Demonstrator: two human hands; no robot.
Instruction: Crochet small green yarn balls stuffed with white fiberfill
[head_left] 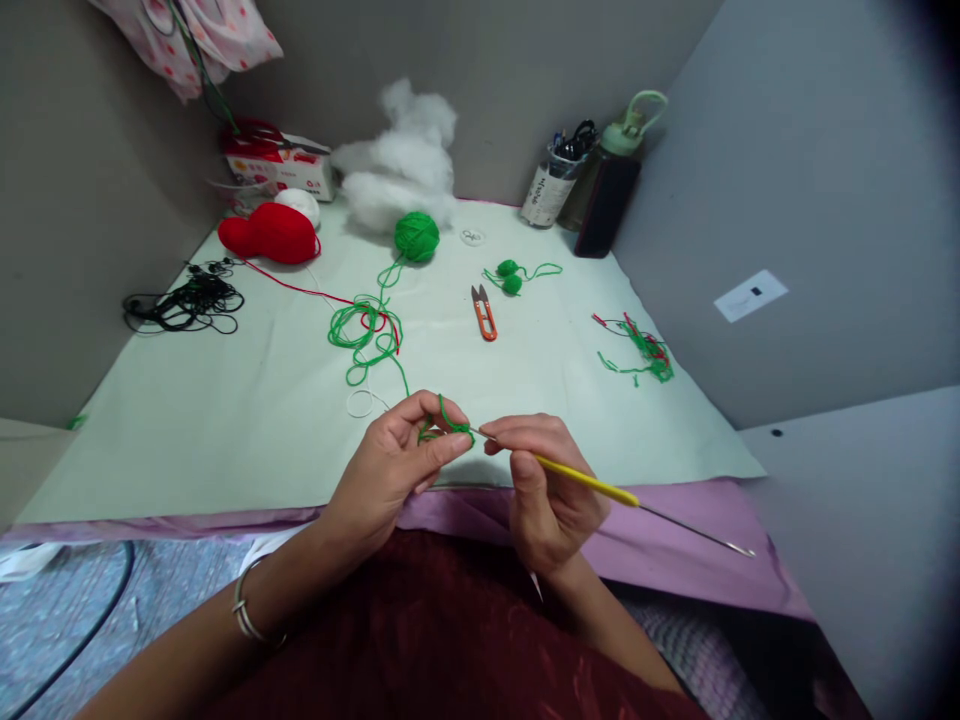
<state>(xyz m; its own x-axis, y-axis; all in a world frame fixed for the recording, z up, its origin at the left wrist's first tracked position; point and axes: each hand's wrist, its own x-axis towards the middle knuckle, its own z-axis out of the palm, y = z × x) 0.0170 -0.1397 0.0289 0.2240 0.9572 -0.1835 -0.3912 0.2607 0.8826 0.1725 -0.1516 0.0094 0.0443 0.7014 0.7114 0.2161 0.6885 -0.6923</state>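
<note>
Between the thumb and fingers of my left hand (409, 448) is a small piece of green crochet (459, 430), with green yarn looped over the index finger. My right hand (551, 480) grips a crochet hook (592, 482) with a yellow handle and metal ends. Its left tip meets the crochet piece; whether yarn sits on the hook is too small to tell. From my left hand the yarn runs back to a loose green tangle (356, 330) and on to a green yarn ball (417, 237).
Orange thread snips (485, 315) lie mid-table near two small green pieces (510, 278). Red yarn (271, 233), black yarn (191, 300) and white stuffing (401, 165) are at left and back. Yarn scraps (652, 352) lie right. A bottle (622, 140) and phone (607, 205) stand back right.
</note>
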